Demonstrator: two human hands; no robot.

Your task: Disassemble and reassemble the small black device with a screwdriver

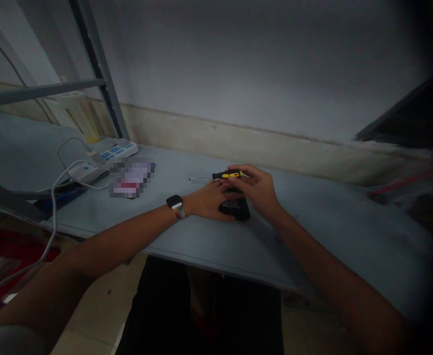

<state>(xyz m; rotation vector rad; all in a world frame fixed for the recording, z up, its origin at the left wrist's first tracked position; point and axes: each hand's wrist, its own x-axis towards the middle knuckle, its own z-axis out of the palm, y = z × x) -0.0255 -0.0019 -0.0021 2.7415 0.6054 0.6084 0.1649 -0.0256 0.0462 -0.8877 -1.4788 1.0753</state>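
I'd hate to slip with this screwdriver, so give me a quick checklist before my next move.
1. Screwdriver in the right hand: ok, handle between thumb and fingers.
2. Left hand at the black device: ok, fingers spread over it.
3. Tip on the device: not ok, it points left, away from it.
4. Screws visible on the device: cannot tell, the hands hide much of it.
5. White cable clear of both hands: ok, off to the left.
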